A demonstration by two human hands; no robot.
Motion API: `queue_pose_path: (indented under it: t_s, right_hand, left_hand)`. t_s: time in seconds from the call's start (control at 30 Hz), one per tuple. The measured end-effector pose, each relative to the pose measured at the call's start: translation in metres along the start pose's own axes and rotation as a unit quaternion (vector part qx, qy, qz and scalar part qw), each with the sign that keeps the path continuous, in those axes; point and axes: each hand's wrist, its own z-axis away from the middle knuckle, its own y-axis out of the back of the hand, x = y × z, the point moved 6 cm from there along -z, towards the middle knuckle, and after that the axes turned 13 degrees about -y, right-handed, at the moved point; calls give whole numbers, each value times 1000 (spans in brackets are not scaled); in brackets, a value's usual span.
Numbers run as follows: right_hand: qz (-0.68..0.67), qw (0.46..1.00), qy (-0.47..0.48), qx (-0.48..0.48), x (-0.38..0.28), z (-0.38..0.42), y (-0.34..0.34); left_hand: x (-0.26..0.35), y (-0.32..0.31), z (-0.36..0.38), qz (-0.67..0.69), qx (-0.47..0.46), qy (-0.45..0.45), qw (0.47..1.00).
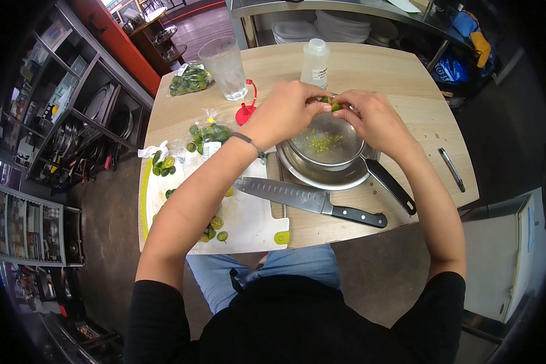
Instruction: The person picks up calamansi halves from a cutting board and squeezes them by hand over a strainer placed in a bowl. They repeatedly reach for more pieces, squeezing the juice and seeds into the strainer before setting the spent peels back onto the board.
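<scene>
My left hand [288, 109] and my right hand [370, 116] meet over a fine mesh strainer [353, 151], their fingertips pinching a small green calamansi [335, 107] between them. Yellow pulp and seeds [323, 143] lie in the mesh. The strainer rests on a round metal bowl [297, 174], and a black handle [391, 185] extends toward the lower right. Cut and whole calamansi [164, 164] are scattered on a white cutting board [249, 227], partly hidden under my left forearm. A large chef's knife [291, 195] lies across the board's right edge, its handle pointing right.
Beyond my hands stands a translucent plastic bottle [315, 64]. A clear pitcher [224, 70], a red squeeze-bottle cap [245, 114] and bags of green fruit [190, 79] sit at the far left. A black pen [452, 170] lies near the table's [418, 91] right edge.
</scene>
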Motion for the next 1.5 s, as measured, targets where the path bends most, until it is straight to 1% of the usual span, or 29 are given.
queue_pose_path:
  t_s: [0.03,0.1,0.17,0.2,0.23,0.27,0.37,0.47,0.53,0.6,0.67,0.73,1.1,1.17,1.23,1.27,1.37,1.43,1.5]
  right_hand:
    - [7,1000,-5,5,1,-1,1]
    - [14,1000,-11,11,3,-1,4]
    - [56,998,11,16,3,-2,4]
    - [56,998,11,16,3,-2,3]
    - [65,997,32,19,1,-2,3]
    - [73,996,53,22,-1,-1,2]
    - [85,995,51,21,2,-3,-3]
    - [100,994,41,12,4,-3,-5]
    - [108,993,45,16,4,-2,-4]
    - [116,992,50,19,3,-2,-5]
    - [116,990,65,44,2,-1,-3]
    - [112,991,61,41,3,-2,-3]
    - [118,990,63,41,6,-3,-4]
    - [81,993,72,52,6,-2,-1]
    - [77,995,57,41,4,-1,2]
    - [73,996,43,30,3,-1,3]
    - [86,995,32,26,1,1,6]
    - [83,995,44,32,0,2,7]
    - [79,994,57,38,-2,2,9]
  left_hand:
    - [-4,1,0,26,1,17,1000]
    - [-5,2,1,27,-1,29,999]
    - [-8,2,2,28,-2,43,999]
    - [-5,0,0,14,-8,8,1000]
    - [-2,-2,-1,0,-15,-26,1000]
    - [-3,-5,-1,0,-15,-26,1000]
    - [2,-8,-2,-2,-29,-33,999]
    - [2,-9,-2,20,-14,-40,999]
    - [5,-9,-3,8,10,-68,998]
    - [6,-9,-4,-3,16,-72,997]
    - [9,-7,-5,-14,22,-77,997]
    - [13,-5,-6,-34,31,-92,995]
    - [13,-9,-7,-73,25,-82,994]
    - [15,-8,-7,-75,22,-82,994]
    - [17,-4,-7,-79,53,-79,992]
    - [17,-2,-8,-79,53,-78,992]
    - [18,5,-11,-49,69,-104,991]
    - [24,8,-12,-77,88,-159,980]
    - [25,8,-11,-86,77,-157,981]
